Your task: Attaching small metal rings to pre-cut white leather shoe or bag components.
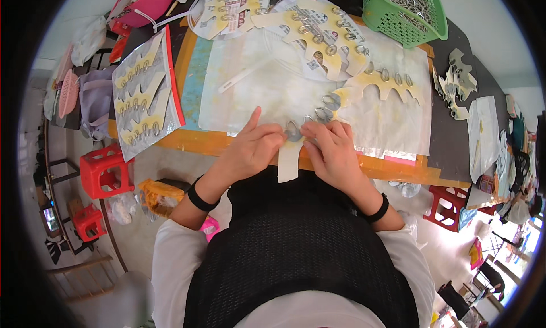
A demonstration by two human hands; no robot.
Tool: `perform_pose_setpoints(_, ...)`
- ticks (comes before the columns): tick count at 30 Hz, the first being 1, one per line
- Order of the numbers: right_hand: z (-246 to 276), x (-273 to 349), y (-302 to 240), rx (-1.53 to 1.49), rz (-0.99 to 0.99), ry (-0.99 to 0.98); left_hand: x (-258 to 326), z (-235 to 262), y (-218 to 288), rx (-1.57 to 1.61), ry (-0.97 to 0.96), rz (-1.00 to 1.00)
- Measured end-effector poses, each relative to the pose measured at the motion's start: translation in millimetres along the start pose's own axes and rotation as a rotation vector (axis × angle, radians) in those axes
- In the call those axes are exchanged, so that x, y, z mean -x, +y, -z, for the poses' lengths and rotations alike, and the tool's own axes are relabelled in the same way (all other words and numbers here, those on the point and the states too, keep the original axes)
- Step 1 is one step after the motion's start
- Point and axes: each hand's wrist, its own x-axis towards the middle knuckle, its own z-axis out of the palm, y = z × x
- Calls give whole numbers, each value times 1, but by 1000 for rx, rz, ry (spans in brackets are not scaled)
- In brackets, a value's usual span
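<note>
My left hand and my right hand meet at the near edge of the table. Between their fingertips they pinch a metal ring clip on the end of a pale yellow scalloped card strip. The strip curves away to the upper right, with more metal clips fastened along it. The left index finger sticks out straight. Both wrists wear black bands.
A green basket of loose metal clips stands at the far right. Finished card strips pile at the back, and more lie on a plastic sheet at the left. Blank cards sit right. Red stools stand below.
</note>
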Motion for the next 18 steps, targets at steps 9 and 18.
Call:
perform_pose_setpoints(9, -1, -4, -1, 81, 28, -30, -12, 1, 14, -56, 33, 175)
perform_pose_setpoints(18, -1, -8, 8, 300, 283, -57, -7, 2, 12, -131, -39, 82)
